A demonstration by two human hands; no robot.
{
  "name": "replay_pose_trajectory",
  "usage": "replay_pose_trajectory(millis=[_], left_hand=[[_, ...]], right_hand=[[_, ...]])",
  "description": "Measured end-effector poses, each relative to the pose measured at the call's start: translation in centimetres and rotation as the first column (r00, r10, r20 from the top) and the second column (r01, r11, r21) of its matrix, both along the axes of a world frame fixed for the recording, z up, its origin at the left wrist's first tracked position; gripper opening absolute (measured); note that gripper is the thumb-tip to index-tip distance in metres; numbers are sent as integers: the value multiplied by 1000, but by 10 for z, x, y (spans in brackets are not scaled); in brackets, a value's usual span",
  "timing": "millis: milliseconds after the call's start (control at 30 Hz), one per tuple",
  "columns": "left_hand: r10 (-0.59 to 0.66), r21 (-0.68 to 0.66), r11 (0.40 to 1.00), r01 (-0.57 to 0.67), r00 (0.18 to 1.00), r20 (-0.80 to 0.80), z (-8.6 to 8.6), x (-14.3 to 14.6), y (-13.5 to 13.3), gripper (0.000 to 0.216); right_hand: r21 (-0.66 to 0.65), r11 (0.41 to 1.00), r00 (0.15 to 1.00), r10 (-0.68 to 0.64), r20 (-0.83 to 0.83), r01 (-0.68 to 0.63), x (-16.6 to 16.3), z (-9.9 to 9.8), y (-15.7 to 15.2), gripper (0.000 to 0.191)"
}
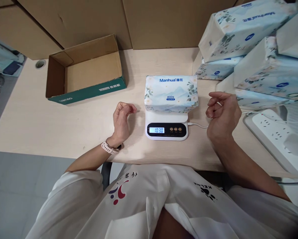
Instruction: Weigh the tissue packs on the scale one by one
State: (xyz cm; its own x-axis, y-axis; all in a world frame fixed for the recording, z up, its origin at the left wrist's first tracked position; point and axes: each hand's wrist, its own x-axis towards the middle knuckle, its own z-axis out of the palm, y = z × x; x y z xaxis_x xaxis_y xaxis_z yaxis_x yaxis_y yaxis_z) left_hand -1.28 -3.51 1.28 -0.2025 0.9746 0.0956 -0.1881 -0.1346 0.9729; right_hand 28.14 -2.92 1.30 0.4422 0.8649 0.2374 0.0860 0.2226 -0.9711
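A pack of tissues (pixel 171 93), white and pale blue with a floral print, rests on a small white kitchen scale (pixel 151 117). The scale's lit display (pixel 156 130) appears to read 103.0. My left hand (pixel 122 121) is just left of the pack, its fingers loosely bent and holding nothing. On the other side, my right hand (pixel 223 114) is raised over the table, apart from the pack, with its fingers half curled and apart and nothing in them. A thin white cable (pixel 198 125) runs from the scale's right side and passes behind my right hand.
An open, shallow cardboard box (pixel 89 93) with a green outside stands at the back left. Several more tissue packs (pixel 260 73) are stacked at the right. A white power strip (pixel 273 129) lies near the right edge. Large brown cardboard (pixel 161 23) borders the table's back.
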Motion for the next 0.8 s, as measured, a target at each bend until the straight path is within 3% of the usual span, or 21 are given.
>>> replay_pose_trajectory(millis=[533, 700, 800], left_hand=[[-5, -15, 1000, 5, 1000, -3, -4, -1, 1, 34], [-39, -45, 998, 36, 998, -56, -7, -3, 1, 23], [-101, -58, 994, 94, 987, -121, -9, -5, 0, 36]], right_hand=[[-6, 999, 999, 43, -5, -43, 1, 0, -3, 59], [-16, 999, 999, 42, 7, -42, 1, -1, -2, 61], [-27, 999, 999, 36, 3, -36, 1, -2, -2, 61]])
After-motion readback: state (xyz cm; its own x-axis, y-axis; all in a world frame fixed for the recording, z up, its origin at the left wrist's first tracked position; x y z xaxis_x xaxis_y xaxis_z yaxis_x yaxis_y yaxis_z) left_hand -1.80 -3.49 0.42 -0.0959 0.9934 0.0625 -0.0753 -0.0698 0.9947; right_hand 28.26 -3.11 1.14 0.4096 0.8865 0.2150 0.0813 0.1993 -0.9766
